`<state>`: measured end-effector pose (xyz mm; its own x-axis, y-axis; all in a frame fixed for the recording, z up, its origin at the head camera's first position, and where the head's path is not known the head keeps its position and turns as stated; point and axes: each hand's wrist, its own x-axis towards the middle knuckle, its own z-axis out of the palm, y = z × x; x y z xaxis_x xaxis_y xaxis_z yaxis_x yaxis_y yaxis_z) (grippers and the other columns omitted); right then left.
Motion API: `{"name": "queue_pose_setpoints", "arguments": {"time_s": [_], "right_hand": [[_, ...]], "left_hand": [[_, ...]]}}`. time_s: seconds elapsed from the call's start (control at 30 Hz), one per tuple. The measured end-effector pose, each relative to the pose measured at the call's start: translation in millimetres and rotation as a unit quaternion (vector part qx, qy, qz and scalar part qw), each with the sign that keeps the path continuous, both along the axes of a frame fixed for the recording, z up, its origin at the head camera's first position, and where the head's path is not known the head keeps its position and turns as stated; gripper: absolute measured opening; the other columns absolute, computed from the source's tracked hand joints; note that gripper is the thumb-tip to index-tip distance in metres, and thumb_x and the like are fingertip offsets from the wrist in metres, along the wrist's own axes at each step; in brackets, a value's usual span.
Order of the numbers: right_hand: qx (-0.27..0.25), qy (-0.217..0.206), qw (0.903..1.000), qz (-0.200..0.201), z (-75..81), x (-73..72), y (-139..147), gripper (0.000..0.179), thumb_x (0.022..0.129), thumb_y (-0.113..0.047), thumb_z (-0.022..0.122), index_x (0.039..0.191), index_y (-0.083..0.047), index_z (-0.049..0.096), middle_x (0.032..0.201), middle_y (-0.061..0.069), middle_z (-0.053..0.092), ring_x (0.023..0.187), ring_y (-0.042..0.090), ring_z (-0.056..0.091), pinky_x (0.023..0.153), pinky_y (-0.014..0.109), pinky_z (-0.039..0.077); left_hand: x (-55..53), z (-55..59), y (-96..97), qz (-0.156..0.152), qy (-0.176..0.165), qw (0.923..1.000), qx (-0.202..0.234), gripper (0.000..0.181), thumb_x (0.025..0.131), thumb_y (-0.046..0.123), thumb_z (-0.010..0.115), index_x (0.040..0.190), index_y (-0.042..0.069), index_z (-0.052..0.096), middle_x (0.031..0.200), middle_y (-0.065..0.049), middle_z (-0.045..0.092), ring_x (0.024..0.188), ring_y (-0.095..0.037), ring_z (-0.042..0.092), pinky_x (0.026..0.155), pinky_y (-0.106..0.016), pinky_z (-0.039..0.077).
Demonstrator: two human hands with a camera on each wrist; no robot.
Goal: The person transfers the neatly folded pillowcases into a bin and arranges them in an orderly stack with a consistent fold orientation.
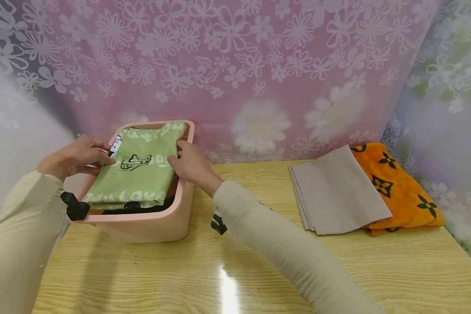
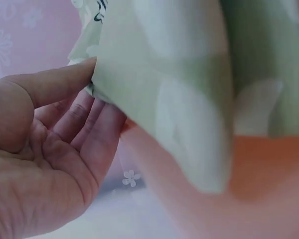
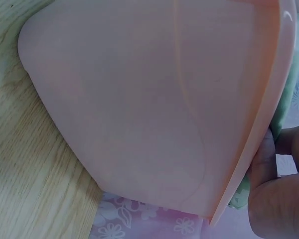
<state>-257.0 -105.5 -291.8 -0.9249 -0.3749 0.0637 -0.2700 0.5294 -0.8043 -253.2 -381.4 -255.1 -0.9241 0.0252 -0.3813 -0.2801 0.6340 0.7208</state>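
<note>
A folded green cloth [image 1: 145, 174] with pale lettering and a black drawing lies across the mouth of a pink plastic bin [image 1: 161, 229]. My left hand [image 1: 78, 158] pinches the cloth's left edge between thumb and fingers, as the left wrist view also shows. At the cloth's right edge, by the bin's rim, my right hand [image 1: 192, 163] grips it with thumb and fingers; in the right wrist view the bin wall [image 3: 139, 99] hides part of the cloth. Dark fabric [image 1: 137, 211] shows under the cloth inside the bin.
On the right of the wooden table [image 1: 259, 279], a folded beige cloth [image 1: 337, 192] overlaps a folded orange cloth [image 1: 400, 192] with black motifs. A flowered pink curtain [image 1: 235, 87] hangs behind the table, and a pale wall stands close on the left.
</note>
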Motion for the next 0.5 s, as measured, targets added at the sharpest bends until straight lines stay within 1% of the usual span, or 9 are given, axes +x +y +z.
{"name": "queue_pose_setpoints", "arguments": {"time_s": [0.17,0.3,0.4,0.5], "right_hand": [[-0.008,-0.002,1.0000,-0.002,-1.5,0.2,0.6,0.050,0.098,-0.025,0.054,0.144,-0.008,0.042,0.125,0.007,0.060,0.103,0.012,0.059,0.076,0.020,0.049],[-0.014,0.001,0.9999,-0.004,-2.8,1.3,1.9,0.047,0.098,-0.024,0.055,0.141,-0.007,0.045,0.123,0.007,0.061,0.104,0.013,0.060,0.077,0.021,0.049],[-0.015,0.008,0.9999,-0.002,-3.1,1.8,2.4,0.045,0.098,-0.024,0.055,0.139,-0.007,0.047,0.120,0.007,0.062,0.101,0.012,0.060,0.075,0.020,0.049],[-0.016,0.016,0.9997,0.002,-1.3,2.3,3.6,0.043,0.098,-0.024,0.056,0.136,-0.006,0.050,0.115,0.008,0.063,0.094,0.012,0.061,0.071,0.020,0.049]], "left_hand": [[0.4,-1.5,-0.2,-0.011,0.008,0.9999,-0.001,0.055,0.093,0.009,0.062,0.133,-0.012,0.031,0.089,0.001,0.058,0.075,-0.012,0.058,0.067,-0.032,0.054],[-0.4,-3.4,1.2,-0.012,0.012,0.9999,-0.002,0.056,0.092,0.008,0.063,0.133,-0.012,0.031,0.089,0.000,0.059,0.075,-0.012,0.059,0.067,-0.032,0.055],[-0.4,-3.0,1.4,-0.011,0.009,0.9999,-0.003,0.054,0.092,0.008,0.063,0.132,-0.013,0.032,0.087,0.001,0.061,0.075,-0.012,0.061,0.067,-0.033,0.055],[-0.3,-0.9,2.7,-0.013,0.010,0.9998,-0.011,0.056,0.093,0.008,0.062,0.133,-0.013,0.029,0.090,-0.001,0.061,0.076,-0.012,0.061,0.068,-0.034,0.055]]}}
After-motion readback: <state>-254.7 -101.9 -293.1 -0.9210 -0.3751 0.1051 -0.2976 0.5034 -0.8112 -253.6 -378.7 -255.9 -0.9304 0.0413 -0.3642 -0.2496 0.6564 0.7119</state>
